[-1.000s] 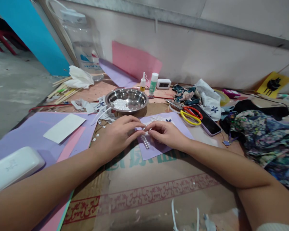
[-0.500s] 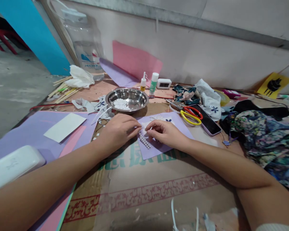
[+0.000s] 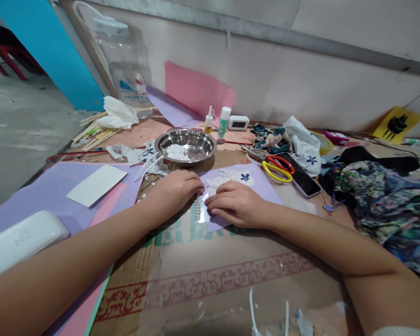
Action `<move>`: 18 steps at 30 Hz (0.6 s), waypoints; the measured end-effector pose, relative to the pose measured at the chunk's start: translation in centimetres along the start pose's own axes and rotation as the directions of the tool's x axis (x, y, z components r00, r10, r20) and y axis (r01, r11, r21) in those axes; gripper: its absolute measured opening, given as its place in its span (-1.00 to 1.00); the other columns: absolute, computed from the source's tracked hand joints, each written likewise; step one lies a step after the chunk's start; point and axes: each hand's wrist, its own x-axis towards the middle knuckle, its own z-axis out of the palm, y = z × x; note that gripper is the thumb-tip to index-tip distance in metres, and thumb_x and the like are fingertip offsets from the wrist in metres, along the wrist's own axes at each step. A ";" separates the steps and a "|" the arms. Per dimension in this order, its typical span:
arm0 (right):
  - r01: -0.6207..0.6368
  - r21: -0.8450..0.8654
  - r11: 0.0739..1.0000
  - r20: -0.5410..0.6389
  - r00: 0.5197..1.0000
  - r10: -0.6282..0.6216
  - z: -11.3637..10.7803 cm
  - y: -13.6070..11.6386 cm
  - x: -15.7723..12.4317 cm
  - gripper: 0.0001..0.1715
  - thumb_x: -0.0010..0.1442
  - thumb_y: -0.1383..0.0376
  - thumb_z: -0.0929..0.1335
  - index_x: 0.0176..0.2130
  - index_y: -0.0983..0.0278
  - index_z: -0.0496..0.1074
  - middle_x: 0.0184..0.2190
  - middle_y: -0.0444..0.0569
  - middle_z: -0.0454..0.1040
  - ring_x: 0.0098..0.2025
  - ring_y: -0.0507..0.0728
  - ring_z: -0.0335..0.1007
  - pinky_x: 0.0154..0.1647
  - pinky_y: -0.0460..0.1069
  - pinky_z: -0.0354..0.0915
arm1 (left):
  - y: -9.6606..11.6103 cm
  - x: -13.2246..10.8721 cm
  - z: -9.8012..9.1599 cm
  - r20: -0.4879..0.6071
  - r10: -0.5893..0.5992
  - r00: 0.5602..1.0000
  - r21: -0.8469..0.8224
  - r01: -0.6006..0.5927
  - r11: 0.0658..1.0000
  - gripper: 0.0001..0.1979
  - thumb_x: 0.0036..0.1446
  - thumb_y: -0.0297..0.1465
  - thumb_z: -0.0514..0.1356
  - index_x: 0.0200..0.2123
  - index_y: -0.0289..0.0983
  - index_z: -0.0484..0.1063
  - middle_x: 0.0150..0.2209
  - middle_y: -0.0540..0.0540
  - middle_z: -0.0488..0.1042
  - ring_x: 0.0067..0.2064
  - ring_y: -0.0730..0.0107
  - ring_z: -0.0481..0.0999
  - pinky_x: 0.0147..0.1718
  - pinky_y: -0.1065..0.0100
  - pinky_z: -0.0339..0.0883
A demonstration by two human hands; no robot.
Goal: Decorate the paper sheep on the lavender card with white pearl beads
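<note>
My left hand (image 3: 182, 189) is closed, fingertips pinched on a short strip of pearl beads (image 3: 197, 209) that hangs down beside the purple paper (image 3: 268, 186). On that paper rests my right hand (image 3: 236, 204), its fingers stretched out and lying over the sheet, with nothing visible in them. Beyond the right hand, a white fabric piece with a dark blue flower (image 3: 245, 177) lies on the paper, and rows of small pearl beads (image 3: 227, 173) sit on it. What lies under the right fingers is hidden.
A steel bowl (image 3: 196, 154) holding white bits stands behind my hands. Glue bottle (image 3: 208, 122), glue stick (image 3: 224, 122), scissors (image 3: 278, 170) and a phone (image 3: 305, 184) lie further back. Coloured sheets and a white case (image 3: 24, 240) are at left; patterned cloth (image 3: 381, 200) is at right.
My left hand has drawn slightly left with the bead strip, which now hangs off the paper's left edge. My right hand has gone from a pinch to lying flatter on the paper.
</note>
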 end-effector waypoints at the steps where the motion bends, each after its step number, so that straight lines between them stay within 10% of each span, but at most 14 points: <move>1: -0.002 -0.003 1.000 0.002 1.000 0.002 0.0 0.0 0.0 -0.67 0.43 0.28 0.22 -0.21 0.29 0.53 -0.21 -0.03 0.66 -0.23 0.12 0.46 -0.11 0.03 0.37 | -0.1 0.1 0.1 -0.006 -0.002 1.000 -0.005 0.002 1.000 -0.78 0.29 -0.50 0.11 -0.30 -0.30 0.57 -0.28 -0.12 0.62 -0.25 0.26 0.57 -0.21 0.27 0.42; 12: -0.043 0.017 0.999 0.128 0.991 0.041 -1.8 0.2 0.4 -0.65 0.43 0.24 0.21 -0.12 0.33 0.53 -0.12 0.04 0.63 -0.14 0.12 0.49 -0.07 0.04 0.36 | 0.3 0.1 0.0 -0.021 -0.038 0.999 -0.026 0.038 0.999 -0.75 0.33 -0.45 0.08 -0.26 -0.34 0.56 -0.27 -0.16 0.59 -0.24 0.25 0.53 -0.19 0.23 0.45; 18: -0.448 -0.353 0.822 0.217 0.815 0.537 -7.9 1.9 0.2 -0.75 0.34 0.25 0.28 -0.12 0.24 0.54 -0.23 0.02 0.62 -0.19 0.19 0.50 -0.22 0.03 0.29 | 0.3 0.1 -0.3 0.031 -0.114 0.993 -0.089 0.116 0.989 -0.75 0.34 -0.39 0.08 -0.23 -0.31 0.56 -0.24 -0.16 0.56 -0.21 0.24 0.50 -0.20 0.22 0.42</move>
